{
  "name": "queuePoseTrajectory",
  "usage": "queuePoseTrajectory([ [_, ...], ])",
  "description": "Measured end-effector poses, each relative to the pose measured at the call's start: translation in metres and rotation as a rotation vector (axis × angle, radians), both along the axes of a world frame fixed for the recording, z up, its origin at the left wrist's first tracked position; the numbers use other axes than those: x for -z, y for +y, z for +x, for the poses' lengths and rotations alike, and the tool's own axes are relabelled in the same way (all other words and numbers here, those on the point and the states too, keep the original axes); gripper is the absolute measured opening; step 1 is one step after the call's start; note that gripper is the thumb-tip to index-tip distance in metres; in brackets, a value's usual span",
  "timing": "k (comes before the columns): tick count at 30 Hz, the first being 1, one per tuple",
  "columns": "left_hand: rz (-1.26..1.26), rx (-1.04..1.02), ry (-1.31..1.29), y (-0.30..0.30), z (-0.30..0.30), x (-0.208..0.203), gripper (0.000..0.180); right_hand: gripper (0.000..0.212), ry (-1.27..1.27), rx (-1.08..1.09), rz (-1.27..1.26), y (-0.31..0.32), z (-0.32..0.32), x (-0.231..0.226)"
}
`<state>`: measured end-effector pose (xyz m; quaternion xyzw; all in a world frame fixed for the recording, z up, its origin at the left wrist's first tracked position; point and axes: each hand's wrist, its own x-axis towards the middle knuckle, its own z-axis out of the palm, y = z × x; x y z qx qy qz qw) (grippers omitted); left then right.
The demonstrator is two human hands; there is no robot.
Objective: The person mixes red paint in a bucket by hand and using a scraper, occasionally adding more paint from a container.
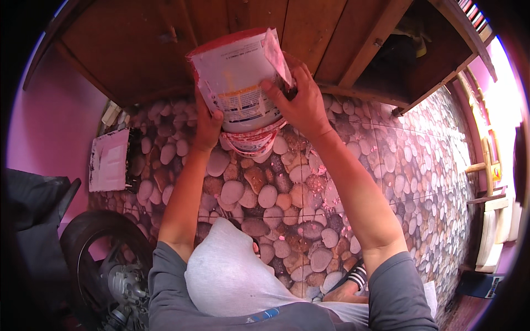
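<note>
Both my hands grip a white paint bucket (234, 71) with a printed label and red-pink smears along its edges. It is tilted above a second, smaller-looking paint-smeared bucket (254, 144) on the floor, most of which is hidden beneath it. My left hand (209, 126) wraps the left side, its thumb showing near the lower edge. On the right side, my right hand (302, 102) presses its thumb on the label; its other fingers go behind. A flat pink-smeared piece (276, 58) stands out beside the right fingers; whether it is attached, I cannot tell.
A wooden cabinet (309, 33) stands just beyond the bucket. At left lie a paint-smeared white panel (109, 161) and a motorcycle wheel (107, 265). Pink flecks dot the pebble-patterned floor (386, 182). My sandalled foot (348, 287) is at lower right, near wooden furniture (488, 204).
</note>
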<state>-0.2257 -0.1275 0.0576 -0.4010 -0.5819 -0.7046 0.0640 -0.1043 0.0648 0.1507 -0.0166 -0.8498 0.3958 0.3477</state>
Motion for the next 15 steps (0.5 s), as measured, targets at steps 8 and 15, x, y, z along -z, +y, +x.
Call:
queuePoseTrajectory([
  [8, -0.035, -0.034, 0.015, -0.002, -0.003, 0.002, 0.111, 0.060, 0.047, -0.014, 0.036, 0.006, -0.001, -0.003],
  [15, 0.005, 0.215, -0.588, 0.028, 0.038, -0.052, 0.077, 0.063, -0.265, 0.112, 0.113, 0.029, 0.029, -0.081],
])
